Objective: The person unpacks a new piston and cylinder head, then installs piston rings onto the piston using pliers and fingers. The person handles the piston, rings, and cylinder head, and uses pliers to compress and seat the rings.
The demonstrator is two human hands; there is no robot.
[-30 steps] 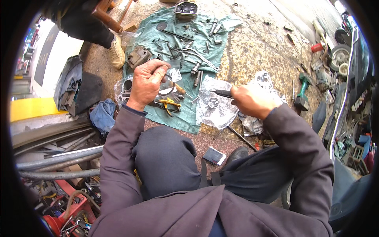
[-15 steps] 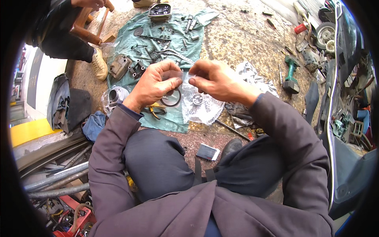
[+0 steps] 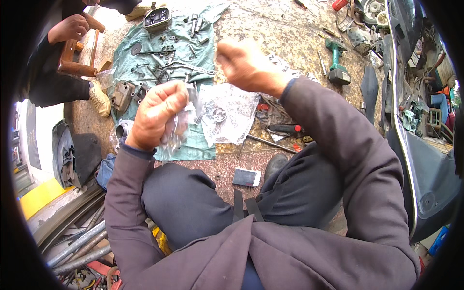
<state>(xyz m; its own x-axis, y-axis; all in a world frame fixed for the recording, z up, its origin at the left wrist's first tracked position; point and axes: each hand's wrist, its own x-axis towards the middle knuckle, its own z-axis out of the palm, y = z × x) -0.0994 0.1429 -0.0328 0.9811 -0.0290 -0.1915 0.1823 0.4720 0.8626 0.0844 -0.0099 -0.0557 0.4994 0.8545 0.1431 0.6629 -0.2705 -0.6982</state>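
Left hand (image 3: pixel 157 116), left of centre in the frame: grip closed, thumb pressed against the curled index finger, crumpled clear plastic film (image 3: pixel 175 134) pinched and hanging beneath. Right hand (image 3: pixel 249 65), upper centre: fingers curled, outline blurred; whether the grip holds anything cannot be determined. Below the right hand, a clear plastic sheet (image 3: pixel 239 121) carries a small round metal part (image 3: pixel 220 114). Upper left: green cloth (image 3: pixel 200 152) bearing a chain (image 3: pixel 195 70) and assorted engine parts (image 3: pixel 156 24). Upper right: a green-and-black cordless drill (image 3: pixel 335 60) lies on the speckled floor (image 3: pixel 285 38)

Glossy, crinkled plastic bag (image 3: pixel 174 137)
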